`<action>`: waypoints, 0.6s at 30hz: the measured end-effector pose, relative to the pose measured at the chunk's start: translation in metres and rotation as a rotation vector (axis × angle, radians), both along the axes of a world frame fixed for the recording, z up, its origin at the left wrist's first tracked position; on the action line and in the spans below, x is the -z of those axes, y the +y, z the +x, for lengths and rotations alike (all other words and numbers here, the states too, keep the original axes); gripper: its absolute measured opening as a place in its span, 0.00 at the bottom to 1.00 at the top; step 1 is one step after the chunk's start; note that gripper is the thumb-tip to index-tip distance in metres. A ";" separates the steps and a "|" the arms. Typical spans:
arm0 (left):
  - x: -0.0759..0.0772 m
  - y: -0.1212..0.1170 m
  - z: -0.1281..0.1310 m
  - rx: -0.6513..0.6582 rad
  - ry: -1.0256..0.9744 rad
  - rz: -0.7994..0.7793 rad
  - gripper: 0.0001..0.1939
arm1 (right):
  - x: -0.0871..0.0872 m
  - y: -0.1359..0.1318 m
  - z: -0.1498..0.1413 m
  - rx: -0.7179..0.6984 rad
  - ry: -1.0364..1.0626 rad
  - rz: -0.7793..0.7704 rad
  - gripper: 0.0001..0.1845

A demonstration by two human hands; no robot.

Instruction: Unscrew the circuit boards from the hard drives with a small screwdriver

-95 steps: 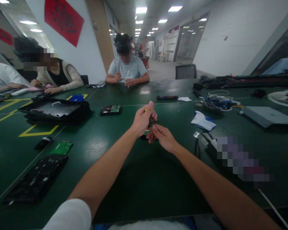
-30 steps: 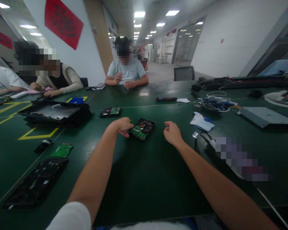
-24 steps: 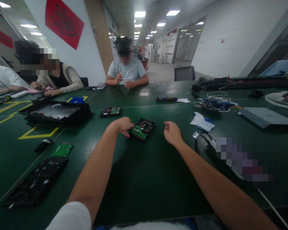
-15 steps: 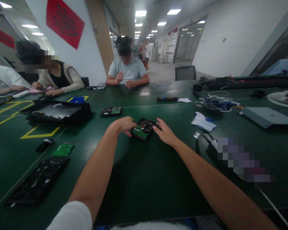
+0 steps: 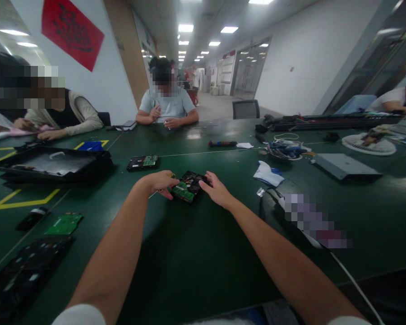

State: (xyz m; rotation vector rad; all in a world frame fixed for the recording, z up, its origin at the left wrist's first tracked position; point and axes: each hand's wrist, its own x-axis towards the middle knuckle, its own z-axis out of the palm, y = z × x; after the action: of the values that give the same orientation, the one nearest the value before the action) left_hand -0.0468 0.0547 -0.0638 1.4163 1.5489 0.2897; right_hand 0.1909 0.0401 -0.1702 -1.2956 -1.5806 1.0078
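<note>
Between my two hands, a hard drive (image 5: pixel 186 186) with a black casing and a green circuit board lies at a tilt to me, on or just above the table. My left hand (image 5: pixel 160 181) is closed at its left edge, the thumb low beside the board. A small yellow thing shows at those fingers, too little of it to name. At the right edge my right hand (image 5: pixel 214 187) has thumb and fingers around the drive's corner. Another hard drive (image 5: pixel 143 163) rests a little beyond my left hand.
Left are a black tray (image 5: pixel 54 164), a loose green circuit board (image 5: pixel 64 224) and black casing parts (image 5: pixel 25 266). Right are a white-and-blue glove (image 5: pixel 269 174), a power strip (image 5: pixel 314 223), a cable bundle (image 5: pixel 286 148) and a grey metal box (image 5: pixel 347 164). A person (image 5: pixel 167 106) sits opposite.
My right hand has come in from beside the hard drive and now closes on its right edge. My left hand stays at the left edge. The view has turned slightly right.
</note>
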 end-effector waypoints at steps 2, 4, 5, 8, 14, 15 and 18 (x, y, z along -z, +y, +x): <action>0.000 0.000 0.000 0.001 -0.006 0.001 0.20 | -0.002 0.000 0.000 0.028 0.003 -0.014 0.38; 0.000 0.001 -0.001 0.013 0.003 0.009 0.20 | -0.004 -0.003 0.001 0.071 -0.053 0.005 0.36; 0.000 0.001 -0.001 0.029 0.005 0.015 0.19 | -0.005 -0.005 0.002 0.096 -0.098 0.028 0.34; 0.003 0.004 -0.003 0.096 -0.016 0.039 0.17 | -0.008 -0.016 0.005 0.157 -0.230 0.103 0.28; 0.013 0.009 -0.003 0.241 -0.044 0.143 0.23 | -0.023 -0.032 0.010 0.196 -0.498 0.131 0.18; 0.015 0.010 -0.002 0.273 -0.047 0.160 0.24 | -0.026 -0.033 0.010 0.203 -0.536 0.148 0.19; 0.020 0.011 0.001 0.354 -0.067 0.190 0.27 | -0.032 -0.035 0.009 0.108 -0.603 0.322 0.21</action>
State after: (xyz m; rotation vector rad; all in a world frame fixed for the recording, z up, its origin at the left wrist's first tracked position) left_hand -0.0456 0.0659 -0.0834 1.7794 1.2135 0.2707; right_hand 0.2000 0.0049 -0.1387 -1.5116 -1.9870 0.2739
